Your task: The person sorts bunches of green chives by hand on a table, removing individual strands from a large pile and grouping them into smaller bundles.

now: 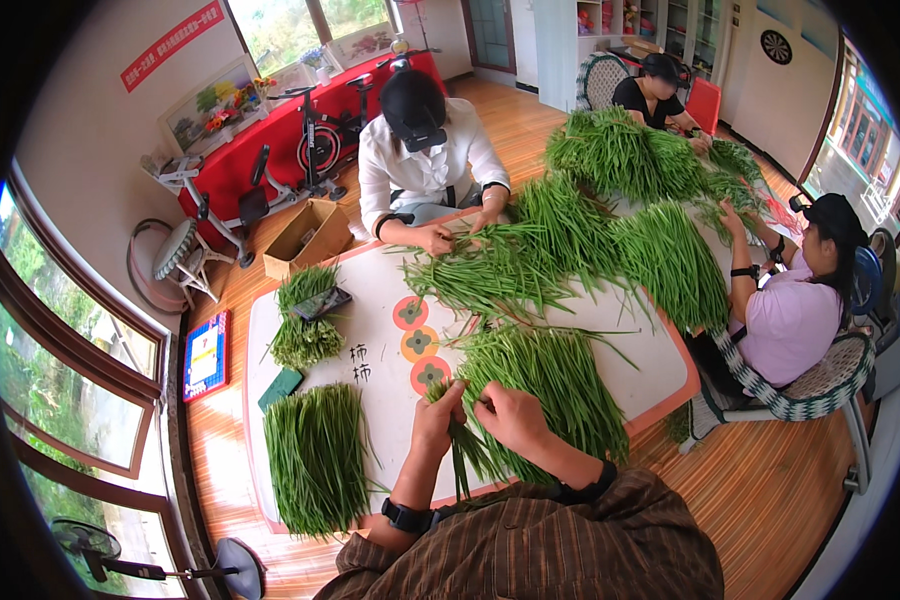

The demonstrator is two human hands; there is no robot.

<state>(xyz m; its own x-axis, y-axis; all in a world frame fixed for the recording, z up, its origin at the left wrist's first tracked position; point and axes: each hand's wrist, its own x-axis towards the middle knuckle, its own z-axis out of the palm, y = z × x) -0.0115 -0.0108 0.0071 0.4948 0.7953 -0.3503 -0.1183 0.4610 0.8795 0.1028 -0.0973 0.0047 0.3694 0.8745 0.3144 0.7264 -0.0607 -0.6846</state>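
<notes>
My left hand (pixel 440 412) grips a small bunch of long green leafy stalks (pixel 469 457) near its upper end, the blades hanging down toward my lap. Close by on the right, my right hand (pixel 511 416) has curled fingers over the edge of a large pile of the same stalks (pixel 551 390); whether it pinches a stalk cannot be told. A neat, evenly laid stack of stalks (pixel 316 457) lies on the white table (pixel 397 450) to the left. Beyond it are a dark green flat item (pixel 280 388) and a smaller bundle (pixel 307 341).
A phone (pixel 322 303) rests on another bundle. Across the table a person in white (pixel 435 150) handles loose stalks (pixel 487 277). Two more people sit at the right and far right beside large heaps (pixel 667 262). A cardboard box (pixel 307 238) and a pedestal fan (pixel 236 570) stand on the floor.
</notes>
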